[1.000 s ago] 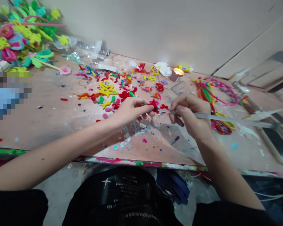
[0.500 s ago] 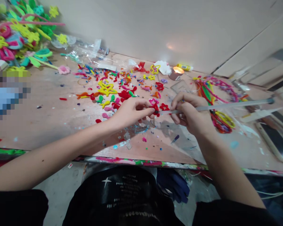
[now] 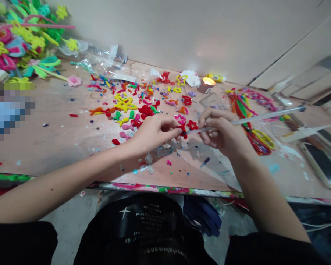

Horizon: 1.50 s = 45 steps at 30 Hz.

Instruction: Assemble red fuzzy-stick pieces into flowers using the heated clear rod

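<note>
Small fuzzy-wire shapes in many colours are scattered across the middle of the table (image 3: 57, 140), among them a yellow star (image 3: 124, 103) and a red flower (image 3: 192, 125) lying just behind the hands. A lit candle (image 3: 206, 84) is set farther back, near the wall (image 3: 182, 33), and a looped bundle of coloured wires (image 3: 253, 138) is seen just right of the right hand (image 3: 223, 134). A heap of finished flowers (image 3: 19, 44) is piled at the far left corner, with crumpled clear bags (image 3: 105, 60) beside it. Nothing is placed between the camera and the hands. A small red fuzzy piece (image 3: 182, 129) is pinched at the fingertips of the left hand (image 3: 151, 132), held just above the tabletop between the two hands. A long clear stick (image 3: 264, 117) is gripped by the closed fingers of the right hand and is slanted up and away to the right; its near end is brought right up to the red fuzzy piece, though actual contact cannot be made out. The table is a worn, pinkish-brown board, flecked with dried blobs and tiny offcuts near the front edge. A plain pale wall is seen behind it, and a dark-screened device (image 3: 321, 165) is laid flat at the right.
</note>
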Tool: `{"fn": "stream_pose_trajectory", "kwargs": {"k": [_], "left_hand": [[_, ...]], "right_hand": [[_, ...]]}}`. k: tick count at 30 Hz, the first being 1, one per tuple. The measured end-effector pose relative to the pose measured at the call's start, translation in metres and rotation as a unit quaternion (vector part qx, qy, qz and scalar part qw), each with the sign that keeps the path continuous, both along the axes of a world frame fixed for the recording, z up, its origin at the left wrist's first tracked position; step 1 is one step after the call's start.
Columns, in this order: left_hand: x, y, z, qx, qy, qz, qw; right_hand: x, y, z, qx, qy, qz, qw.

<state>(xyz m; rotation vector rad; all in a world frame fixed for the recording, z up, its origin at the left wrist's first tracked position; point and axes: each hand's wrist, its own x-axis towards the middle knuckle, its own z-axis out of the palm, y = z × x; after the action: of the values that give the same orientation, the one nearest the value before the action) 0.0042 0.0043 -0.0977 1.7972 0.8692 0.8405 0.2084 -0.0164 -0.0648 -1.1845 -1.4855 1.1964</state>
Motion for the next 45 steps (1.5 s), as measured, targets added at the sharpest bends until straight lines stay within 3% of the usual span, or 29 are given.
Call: {"fn": "stream_pose_trajectory", "kwargs": {"k": [7, 10, 17, 31, 45], "left_hand": [[0.000, 0.001, 0.004, -0.084, -0.057, -0.005, 0.995], [0.000, 0.002, 0.006, -0.085, -0.057, 0.004, 0.995], [-0.002, 0.006, 0.005, -0.028, -0.039, 0.021, 0.999], [-0.002, 0.004, 0.006, -0.077, -0.056, 0.006, 0.995], [-0.001, 0.002, 0.005, -0.073, -0.059, 0.000, 0.996]], "right_hand": [[0.007, 0.000, -0.004, 0.042, 0.002, 0.057, 0.998], [0.011, 0.001, -0.006, 0.060, 0.003, 0.069, 0.996], [0.008, 0.001, -0.008, 0.105, -0.019, 0.029, 0.994], [0.007, 0.000, -0.004, 0.103, -0.051, 0.004, 0.993], [0.005, -0.001, -0.004, 0.090, -0.050, -0.006, 0.995]]}}
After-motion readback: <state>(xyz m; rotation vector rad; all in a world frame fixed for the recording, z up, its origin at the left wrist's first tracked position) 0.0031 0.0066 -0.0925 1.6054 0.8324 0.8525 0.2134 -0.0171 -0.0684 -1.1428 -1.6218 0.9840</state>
